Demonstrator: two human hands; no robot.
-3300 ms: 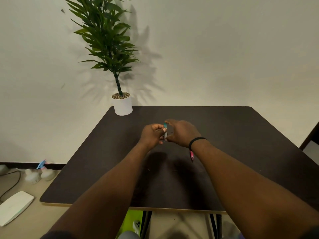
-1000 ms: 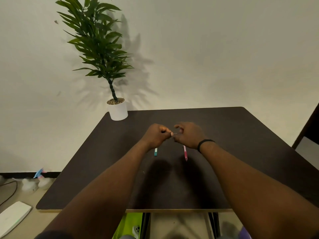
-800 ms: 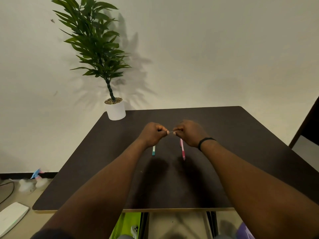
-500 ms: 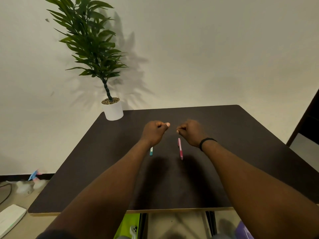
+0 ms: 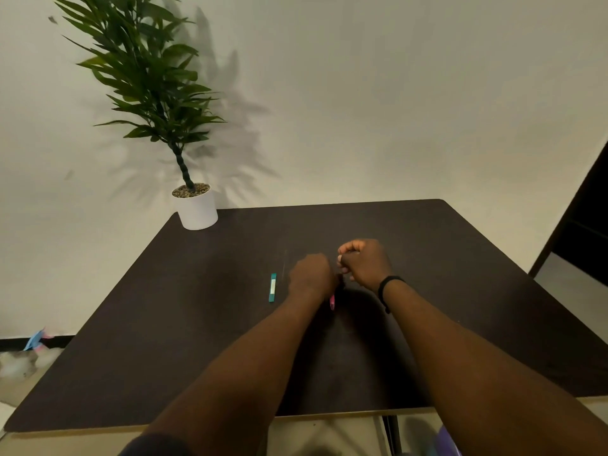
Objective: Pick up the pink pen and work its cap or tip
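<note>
A short teal pen lies alone on the dark table, just left of my left hand. My left hand is knuckles-up, its fingers curled down over a pink pen, of which only the near end shows below the hand. My right hand hovers right beside it, a little farther back, its fingers curled in a loose fist with thumb against fingertips. I see nothing held in it. A black band circles my right wrist.
A potted plant in a white pot stands at the table's far left corner against the wall. A dark cabinet edge is at the right. Clutter lies on the floor at the left.
My hands parted and let go of the small thing pinched between them. My left hand has since moved right, off the teal pen and onto the pink pen. The view tilted.
</note>
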